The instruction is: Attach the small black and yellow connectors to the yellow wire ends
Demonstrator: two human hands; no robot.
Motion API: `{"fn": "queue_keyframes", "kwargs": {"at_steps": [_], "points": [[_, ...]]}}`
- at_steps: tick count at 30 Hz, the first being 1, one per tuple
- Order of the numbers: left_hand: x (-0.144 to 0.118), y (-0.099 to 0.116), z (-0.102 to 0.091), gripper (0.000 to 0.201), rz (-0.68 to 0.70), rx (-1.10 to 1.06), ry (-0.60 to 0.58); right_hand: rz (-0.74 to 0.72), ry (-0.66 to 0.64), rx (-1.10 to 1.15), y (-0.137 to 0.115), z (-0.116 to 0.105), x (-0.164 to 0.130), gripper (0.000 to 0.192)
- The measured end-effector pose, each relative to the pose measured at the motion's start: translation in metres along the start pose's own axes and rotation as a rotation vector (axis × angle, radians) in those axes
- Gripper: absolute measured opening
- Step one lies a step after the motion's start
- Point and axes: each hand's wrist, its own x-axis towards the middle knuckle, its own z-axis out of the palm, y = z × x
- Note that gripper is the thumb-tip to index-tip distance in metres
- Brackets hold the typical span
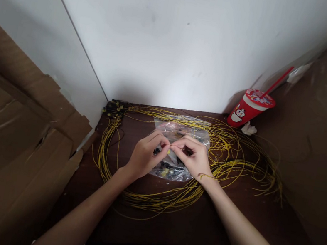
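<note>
My left hand (pixel 145 155) and my right hand (pixel 193 157) meet fingertip to fingertip over the middle of a dark wooden table (pixel 202 226). Between the fingertips sits a small yellow piece (pixel 169 151); the left fingers also pinch a small black part (pixel 157 151). A thin yellow wire (pixel 207 176) runs over my right wrist. Under the hands lies a clear plastic bag (pixel 174 171) with small black and yellow parts inside. A big loose coil of yellow wires (pixel 234 152) rings the bag and hands.
A bunch of black connectors (pixel 114 108) ends the wires at the table's far left corner. A red drink cup with a straw (pixel 250 108) and a crumpled tissue (pixel 249 129) stand at the far right. Flattened cardboard (pixel 16 134) leans on the left; a white wall is behind.
</note>
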Motion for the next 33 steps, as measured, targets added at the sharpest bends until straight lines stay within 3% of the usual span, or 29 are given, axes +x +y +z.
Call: {"fn": "queue_keyframes", "kwargs": {"at_steps": [6, 14, 20, 25, 30, 33], "points": [[0.001, 0.0, -0.003, 0.008, 0.034, 0.0, -0.017, 0.01, 0.039, 0.05, -0.002, 0.0, 0.001, 0.009], [-0.001, -0.015, -0.014, 0.014, 0.03, 0.225, -0.363, -0.062, 0.077, -0.04, -0.003, -0.003, 0.001, 0.009], [-0.002, -0.019, -0.02, 0.015, 0.103, 0.229, -0.466, -0.099, 0.066, -0.075, -0.002, -0.003, 0.001, 0.011], [0.001, -0.016, -0.016, 0.008, 0.083, 0.073, -0.355, -0.059, 0.099, -0.074, -0.001, -0.002, 0.0, 0.009], [0.001, -0.009, -0.005, 0.012, -0.205, -0.232, -0.109, -0.024, 0.119, -0.052, -0.003, -0.001, 0.0, 0.009], [0.0, -0.008, 0.001, 0.012, -0.305, -0.397, -0.052, -0.03, 0.076, -0.028, -0.004, 0.001, -0.001, 0.011]]}}
